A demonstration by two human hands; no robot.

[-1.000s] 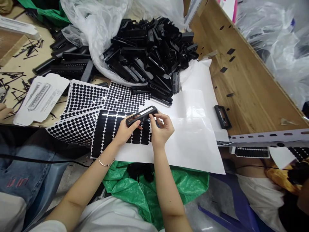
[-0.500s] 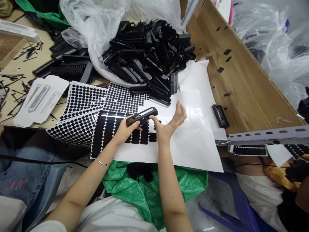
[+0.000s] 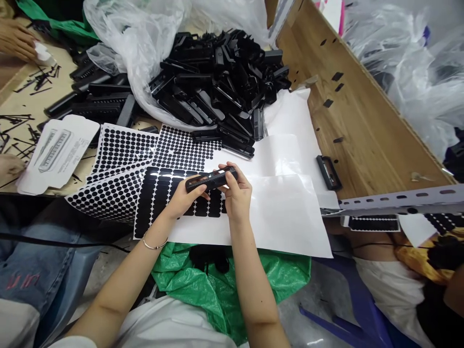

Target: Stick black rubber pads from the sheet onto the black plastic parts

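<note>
A long black plastic part (image 3: 207, 180) is held level between both hands above a white sheet of black oblong pads (image 3: 159, 198). My left hand (image 3: 184, 198) grips its left half from below, fingers closed. My right hand (image 3: 236, 193) is closed on its right end, fingers curled over the top edge. The sheet's right half (image 3: 286, 212) is bare white backing.
A heap of black plastic parts (image 3: 217, 87) spills from a clear bag behind. Sheets of round black dots (image 3: 119, 159) lie left. A flat printed carton (image 3: 54, 152) sits far left. A wooden board (image 3: 362, 125) rises right, a single black part (image 3: 328, 172) beside it. Another person's hand (image 3: 18, 41) is at top left.
My right hand, spread open beside the part half a second ago, has come back and closed on its right end. The left hand has kept its hold. A person's hand appeared top left.
</note>
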